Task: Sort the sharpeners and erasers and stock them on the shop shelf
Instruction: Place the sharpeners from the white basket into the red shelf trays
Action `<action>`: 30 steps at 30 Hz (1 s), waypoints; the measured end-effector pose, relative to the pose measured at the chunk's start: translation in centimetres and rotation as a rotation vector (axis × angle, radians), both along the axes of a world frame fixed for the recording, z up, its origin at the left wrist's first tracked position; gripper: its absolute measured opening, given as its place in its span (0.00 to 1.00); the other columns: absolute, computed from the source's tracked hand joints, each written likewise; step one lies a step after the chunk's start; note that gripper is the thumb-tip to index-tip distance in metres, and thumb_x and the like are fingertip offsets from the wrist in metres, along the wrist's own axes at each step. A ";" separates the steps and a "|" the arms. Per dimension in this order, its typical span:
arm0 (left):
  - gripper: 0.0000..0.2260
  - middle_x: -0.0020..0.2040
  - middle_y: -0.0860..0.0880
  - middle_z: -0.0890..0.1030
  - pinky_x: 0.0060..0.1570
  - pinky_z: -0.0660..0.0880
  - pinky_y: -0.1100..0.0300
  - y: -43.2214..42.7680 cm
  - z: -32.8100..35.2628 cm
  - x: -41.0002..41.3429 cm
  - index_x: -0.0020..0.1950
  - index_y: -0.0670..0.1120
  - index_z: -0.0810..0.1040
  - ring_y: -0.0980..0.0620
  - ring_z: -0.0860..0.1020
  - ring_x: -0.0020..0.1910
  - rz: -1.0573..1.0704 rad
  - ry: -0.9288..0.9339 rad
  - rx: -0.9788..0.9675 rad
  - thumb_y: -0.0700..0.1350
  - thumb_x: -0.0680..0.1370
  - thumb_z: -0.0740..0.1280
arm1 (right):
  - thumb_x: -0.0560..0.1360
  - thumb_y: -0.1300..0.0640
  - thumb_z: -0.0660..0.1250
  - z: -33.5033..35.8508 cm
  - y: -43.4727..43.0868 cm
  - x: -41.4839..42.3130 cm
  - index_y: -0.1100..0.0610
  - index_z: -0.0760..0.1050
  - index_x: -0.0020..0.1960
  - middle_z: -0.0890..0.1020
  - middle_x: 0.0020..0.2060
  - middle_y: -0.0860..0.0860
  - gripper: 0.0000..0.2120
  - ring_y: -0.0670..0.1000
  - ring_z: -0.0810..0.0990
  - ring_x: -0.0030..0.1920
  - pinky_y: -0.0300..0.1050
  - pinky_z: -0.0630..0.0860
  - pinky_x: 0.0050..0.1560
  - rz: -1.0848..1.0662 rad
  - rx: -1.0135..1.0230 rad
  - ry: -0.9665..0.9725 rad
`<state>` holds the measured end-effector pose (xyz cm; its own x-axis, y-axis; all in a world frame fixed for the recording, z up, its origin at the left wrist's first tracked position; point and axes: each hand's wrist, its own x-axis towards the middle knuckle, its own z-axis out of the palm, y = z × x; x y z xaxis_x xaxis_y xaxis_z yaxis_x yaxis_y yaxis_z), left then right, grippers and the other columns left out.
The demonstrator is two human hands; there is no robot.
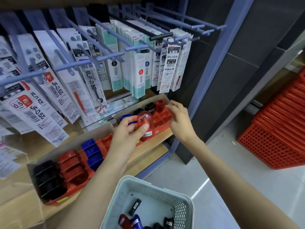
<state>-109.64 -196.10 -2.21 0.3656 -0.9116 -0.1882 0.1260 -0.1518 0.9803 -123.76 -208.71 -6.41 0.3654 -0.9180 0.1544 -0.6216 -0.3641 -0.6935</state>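
Observation:
My left hand (130, 134) grips a red egg-shaped sharpener (146, 124) with a clear dome, just in front of the right display tray (165, 128) on the shelf. My right hand (179, 119) reaches over that tray, fingers loosely curled beside an upright red sharpener (160, 104); two black ones (149, 107) stand left of it. A second cardboard tray (49, 202) at lower left holds rows of black, red and blue sharpeners. A pale basket (186, 210) at the bottom contains several red, blue and black sharpeners.
Refill packets (92, 76) hang on blue pegs above the shelf, low over the trays. A blue shelf upright (204, 83) stands right of my right hand. Stacked red plastic crates (277, 138) sit on the floor at right.

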 end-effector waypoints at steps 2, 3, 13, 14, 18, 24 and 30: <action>0.09 0.46 0.53 0.84 0.43 0.77 0.66 -0.1 -0.5 -0.3 0.51 0.49 0.74 0.59 0.82 0.44 0.001 -0.078 -0.008 0.40 0.74 0.70 | 0.80 0.58 0.60 2.0 2.5 -0.3 0.54 0.76 0.59 0.76 0.59 0.51 0.11 0.43 0.76 0.57 0.41 0.74 0.61 0.023 0.249 -0.301; 0.09 0.44 0.53 0.84 0.42 0.77 0.67 -0.2 -0.7 -0.5 0.48 0.49 0.74 0.60 0.82 0.43 -0.004 -0.125 -0.021 0.39 0.73 0.71 | 0.79 0.55 0.61 2.8 3.8 -0.3 0.55 0.77 0.57 0.79 0.54 0.50 0.09 0.41 0.79 0.51 0.36 0.76 0.53 0.076 0.360 -0.410; 0.21 0.62 0.55 0.73 0.63 0.69 0.62 0.2 -2.1 -1.9 0.65 0.50 0.71 0.57 0.73 0.62 -0.084 -0.575 0.009 0.41 0.74 0.71 | 0.70 0.56 0.74 2.6 6.2 0.5 0.55 0.71 0.51 0.81 0.48 0.52 0.15 0.49 0.81 0.51 0.43 0.78 0.53 -0.056 0.408 -0.564; 0.27 0.67 0.53 0.68 0.64 0.65 0.61 0.2 -2.2 -1.7 0.71 0.50 0.66 0.56 0.69 0.66 -0.096 -0.628 0.083 0.42 0.74 0.71 | 0.70 0.56 0.74 2.5 4.9 0.3 0.55 0.71 0.52 0.81 0.48 0.51 0.15 0.48 0.80 0.50 0.40 0.78 0.52 -0.132 0.349 -0.576; 0.30 0.76 0.52 0.58 0.72 0.55 0.55 0.1 -3.1 -0.5 0.75 0.51 0.59 0.53 0.56 0.75 -0.103 -0.898 0.194 0.46 0.76 0.68 | 0.72 0.54 0.72 1.3 -0.7 0.3 0.54 0.72 0.56 0.75 0.53 0.51 0.16 0.44 0.76 0.50 0.35 0.74 0.53 -0.251 0.104 -0.341; 0.33 0.78 0.53 0.42 0.74 0.45 0.49 0.6 -5.3 0.4 0.77 0.51 0.51 0.51 0.42 0.77 -0.267 -1.144 0.326 0.52 0.77 0.65 | 0.72 0.55 0.71 -1.1 -3.9 2.0 0.55 0.69 0.62 0.75 0.56 0.52 0.21 0.50 0.75 0.56 0.46 0.74 0.57 -0.116 0.019 -0.091; 0.32 0.77 0.53 0.37 0.73 0.44 0.47 0.6 -5.3 0.7 0.77 0.52 0.53 0.50 0.39 0.76 -0.345 -1.188 0.361 0.54 0.77 0.65 | 0.76 0.52 0.67 -2.1 -3.5 2.2 0.57 0.70 0.62 0.75 0.55 0.54 0.18 0.54 0.73 0.56 0.49 0.74 0.50 -0.107 -0.198 0.230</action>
